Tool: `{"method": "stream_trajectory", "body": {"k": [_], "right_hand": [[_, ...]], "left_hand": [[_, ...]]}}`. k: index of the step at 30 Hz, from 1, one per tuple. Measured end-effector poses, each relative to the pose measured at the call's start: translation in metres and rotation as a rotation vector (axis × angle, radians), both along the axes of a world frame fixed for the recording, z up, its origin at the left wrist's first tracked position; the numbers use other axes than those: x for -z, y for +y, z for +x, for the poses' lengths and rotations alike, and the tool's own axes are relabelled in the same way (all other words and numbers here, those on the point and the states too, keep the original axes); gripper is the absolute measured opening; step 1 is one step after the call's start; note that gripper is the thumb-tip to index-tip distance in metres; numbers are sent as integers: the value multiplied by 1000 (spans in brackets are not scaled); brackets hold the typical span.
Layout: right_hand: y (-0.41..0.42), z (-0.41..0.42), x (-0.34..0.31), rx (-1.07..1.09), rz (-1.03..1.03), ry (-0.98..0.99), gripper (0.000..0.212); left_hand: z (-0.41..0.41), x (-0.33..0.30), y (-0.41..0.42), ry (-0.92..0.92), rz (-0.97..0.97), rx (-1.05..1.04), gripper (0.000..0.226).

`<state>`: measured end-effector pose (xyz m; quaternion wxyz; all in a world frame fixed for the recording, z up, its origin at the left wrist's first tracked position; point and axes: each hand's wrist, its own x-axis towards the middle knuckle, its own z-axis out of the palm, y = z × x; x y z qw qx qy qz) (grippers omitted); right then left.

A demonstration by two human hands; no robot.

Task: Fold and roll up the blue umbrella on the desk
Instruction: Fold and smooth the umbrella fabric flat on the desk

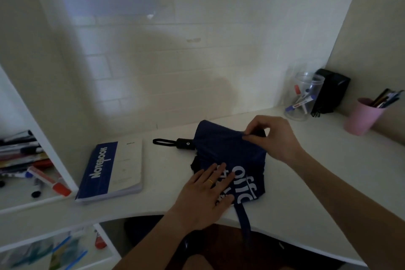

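The umbrella (230,155) lies lengthwise left-right, handle (185,143) toward the notebook (111,171). Right hand (274,136) pinches 1 far fold; left hand (208,190) presses flat (nearer edge).

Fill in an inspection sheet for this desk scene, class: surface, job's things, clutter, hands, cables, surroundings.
Surface: white curved-edge desk.
Job's things: dark blue fabric umbrella with white lettering lies collapsed, not yet rolled; black handle points left; blue strap hangs over the front edge.
Clutter: blue-and-white notebook, clear plastic jar of markers, pink cup of pens, black box.
Hands: left hand presses flat on fabric; right hand pinches a fold.
Cables: nothing seen.
Surroundings: white tiled wall; side shelf with markers.
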<state>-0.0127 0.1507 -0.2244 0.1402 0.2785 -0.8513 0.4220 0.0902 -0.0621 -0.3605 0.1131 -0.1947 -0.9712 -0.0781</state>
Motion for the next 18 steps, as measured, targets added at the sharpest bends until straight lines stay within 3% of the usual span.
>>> {"method": "stream_trajectory", "body": {"k": [6,10,13,18], "right_hand": [[11,57,33,-125,140,113,38],[12,75,55,123,21,176,53],[4,81,82,300,40,26,58],[13,65,101,299,231,-148,46]], "left_hand": [[-2,3,0,50,22,2,62],[1,4,1,76,42,14,61],[1,1,1,65,33,10,62],[9,-9,-7,15,31,7,67]]}}
